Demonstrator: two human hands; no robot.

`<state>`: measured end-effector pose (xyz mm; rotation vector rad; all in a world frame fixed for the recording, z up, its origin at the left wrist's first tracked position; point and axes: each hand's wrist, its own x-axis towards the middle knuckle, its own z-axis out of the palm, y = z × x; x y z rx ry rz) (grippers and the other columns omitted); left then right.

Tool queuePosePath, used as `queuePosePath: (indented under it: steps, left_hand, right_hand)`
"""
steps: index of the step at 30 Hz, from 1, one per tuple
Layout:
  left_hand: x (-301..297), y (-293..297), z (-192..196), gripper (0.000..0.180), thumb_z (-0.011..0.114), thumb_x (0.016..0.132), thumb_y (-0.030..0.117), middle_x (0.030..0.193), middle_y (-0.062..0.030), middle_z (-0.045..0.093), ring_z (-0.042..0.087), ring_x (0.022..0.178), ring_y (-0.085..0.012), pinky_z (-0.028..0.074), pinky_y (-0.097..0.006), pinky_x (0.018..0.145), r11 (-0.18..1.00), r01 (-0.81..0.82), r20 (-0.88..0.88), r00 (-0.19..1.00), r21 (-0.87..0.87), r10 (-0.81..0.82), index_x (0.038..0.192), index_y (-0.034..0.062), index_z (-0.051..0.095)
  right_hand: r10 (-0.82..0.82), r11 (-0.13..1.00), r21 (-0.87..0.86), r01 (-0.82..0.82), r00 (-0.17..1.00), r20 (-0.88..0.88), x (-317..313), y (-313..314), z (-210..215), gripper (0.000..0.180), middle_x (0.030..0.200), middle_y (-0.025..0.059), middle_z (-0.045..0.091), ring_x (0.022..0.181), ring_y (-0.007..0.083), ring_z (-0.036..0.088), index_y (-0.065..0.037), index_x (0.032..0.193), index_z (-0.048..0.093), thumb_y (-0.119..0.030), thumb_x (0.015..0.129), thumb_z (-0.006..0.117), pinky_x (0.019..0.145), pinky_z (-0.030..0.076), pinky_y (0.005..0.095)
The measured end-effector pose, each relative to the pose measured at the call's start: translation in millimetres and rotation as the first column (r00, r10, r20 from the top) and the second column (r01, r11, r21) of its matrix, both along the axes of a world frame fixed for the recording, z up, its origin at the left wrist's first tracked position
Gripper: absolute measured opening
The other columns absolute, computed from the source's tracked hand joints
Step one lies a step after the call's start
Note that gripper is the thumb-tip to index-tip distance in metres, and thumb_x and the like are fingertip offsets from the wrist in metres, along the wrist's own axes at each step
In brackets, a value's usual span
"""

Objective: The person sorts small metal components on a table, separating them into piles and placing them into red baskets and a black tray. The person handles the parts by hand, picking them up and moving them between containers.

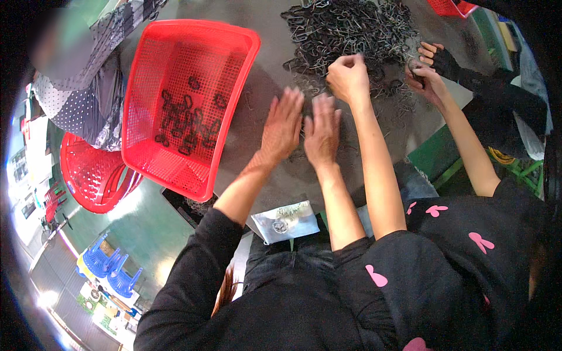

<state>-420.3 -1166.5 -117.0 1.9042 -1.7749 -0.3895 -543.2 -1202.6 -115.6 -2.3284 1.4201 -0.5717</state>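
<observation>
My left hand (282,130) rests over the grey tabletop (257,140) beside the basket, its fingers stretched upward and slightly blurred. Close to its right, my right hand (322,130) is also held flat, fingers extended and smeared a little at the tips. I see nothing held in either hand. Left of them stands a red plastic basket (231,126), tilted in view, with several dark oval clips (188,120) like small carabiners on its bottom. Beyond my hands, a large heap of black and silvery metal clips (345,35) covers the far part of the table.
A co-worker's arms (380,158) reach in close on my right, hands near the heap. Another person's black-gloved hand (439,58) is farther right. A pale blue pouch (287,222) lies by my lap. A red stool (88,175) and blue stools (111,269) stand left.
</observation>
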Motion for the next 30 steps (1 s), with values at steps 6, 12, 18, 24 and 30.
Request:
queuePosePath:
  steps: [6,12,18,24,30]
  left_hand:
    - [7.9,-35.1,12.9,0.026,0.052,0.078,-0.002,0.112,-0.0176,0.055,0.05,0.11,-0.0348,0.039,-0.041,0.096,0.968,-0.172,-0.307,0.945,-0.183,0.11,0.103,0.0032,0.056]
    - [46.0,-173.3,-26.6,0.042,0.051,0.089,0.023,0.133,-0.0178,0.042,0.031,0.13,-0.0338,0.023,-0.048,0.107,0.913,-0.335,-0.129,0.941,-0.235,0.312,0.125,0.0032,0.043]
    - [35.6,-163.9,-32.1,0.049,0.049,0.09,0.025,0.135,-0.0182,0.04,0.031,0.131,-0.033,0.02,-0.047,0.109,0.975,-0.071,-0.123,0.991,-0.209,0.046,0.131,0.0025,0.037]
    - [-3.4,-118.6,-9.0,0.033,0.053,0.087,0.009,0.113,-0.0139,0.059,0.056,0.106,-0.0239,0.042,-0.032,0.092,0.989,-0.147,-0.83,0.548,0.027,0.105,0.119,0.0011,0.052]
    - [16.2,-103.0,38.0,0.03,0.053,0.089,0.005,0.102,-0.0025,0.06,0.055,0.089,-0.0093,0.045,-0.024,0.083,0.971,-0.216,-0.966,0.213,0.101,0.148,0.119,0.0031,0.054]
  right_hand:
    - [-0.079,0.994,0.092,0.054,0.95,0.302,-6.4,5.5,15.6,0.039,0.124,0.0178,0.051,0.115,0.0347,0.049,-0.002,0.123,0.05,-0.005,0.084,0.054,0.098,0.038,0.0441]
    - [-0.187,0.981,0.075,0.178,0.972,0.14,30.6,-35.9,23.9,0.07,0.136,0.0283,0.031,0.127,0.0427,0.031,-0.001,0.137,0.03,-0.011,0.077,0.066,0.105,0.028,0.0456]
    - [-0.217,0.975,-0.021,0.219,0.974,0.071,28.7,-63.5,-4.7,0.074,0.139,0.0266,0.03,0.129,0.0429,0.028,0.001,0.138,0.026,-0.016,0.078,0.065,0.106,0.026,0.0478]
    - [-0.278,0.96,0.124,0.251,0.808,0.519,34.8,-96.1,-12.0,0.054,0.121,0.0197,0.051,0.111,0.0344,0.051,-0.002,0.127,0.045,0.003,0.074,0.056,0.095,0.042,0.039]
    - [-0.386,0.921,0.286,0.263,0.701,0.599,23.4,-104.8,43.5,0.026,0.094,0.0109,0.065,0.091,0.0228,0.061,-0.005,0.099,0.064,-0.001,0.073,0.067,0.082,0.046,0.0321]
